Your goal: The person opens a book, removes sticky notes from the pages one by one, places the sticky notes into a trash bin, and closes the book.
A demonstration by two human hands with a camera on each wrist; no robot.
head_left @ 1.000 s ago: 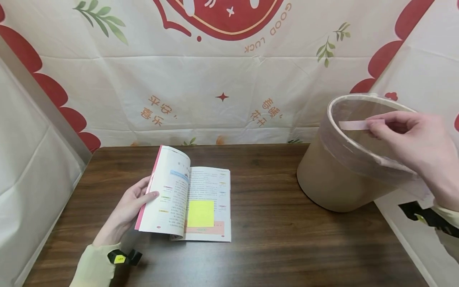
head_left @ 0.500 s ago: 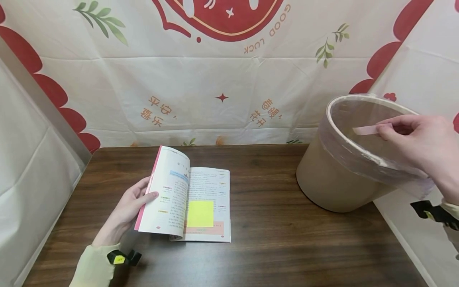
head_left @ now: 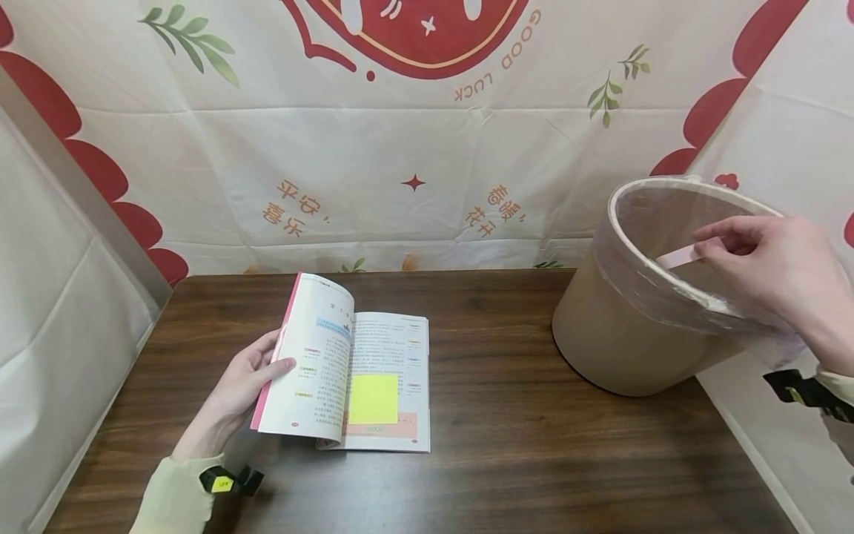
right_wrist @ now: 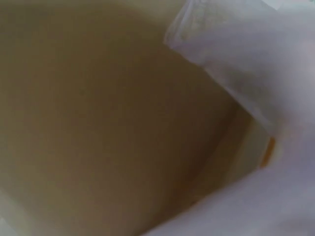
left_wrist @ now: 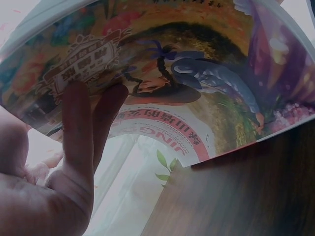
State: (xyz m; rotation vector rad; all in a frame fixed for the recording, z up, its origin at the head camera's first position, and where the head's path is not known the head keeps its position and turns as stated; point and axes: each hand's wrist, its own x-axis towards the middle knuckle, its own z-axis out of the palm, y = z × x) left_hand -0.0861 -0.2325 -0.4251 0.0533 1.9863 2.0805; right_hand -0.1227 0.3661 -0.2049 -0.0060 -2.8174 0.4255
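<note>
An open book (head_left: 390, 348) lies on the table, its left part lifted and curved. My left hand (head_left: 242, 378) grips that raised side, thumb on the page and the other fingers behind. In the left wrist view, fingers press against the book's illustrated cover (left_wrist: 162, 83). A yellow sticky note (head_left: 373, 398) sits on the lower right page. Over the mouth of a beige trash bin (head_left: 620, 326), my right hand (head_left: 780, 259) pinches a pale paper strip (head_left: 678, 257) between thumb and fingers. In the right wrist view, the bin wall (right_wrist: 108, 118) hides that hand.
A clear plastic liner (head_left: 667, 289) folds over the bin's rim and hangs loose at its right. The bin stands at the right edge of the brown wooden table (head_left: 494, 460). Behind, a printed cloth (head_left: 373, 148) hangs along the table's far edge.
The right hand has shifted slightly right, and the paper strip has moved right and tilted, its free end lower. The left hand and the book have stayed put.
</note>
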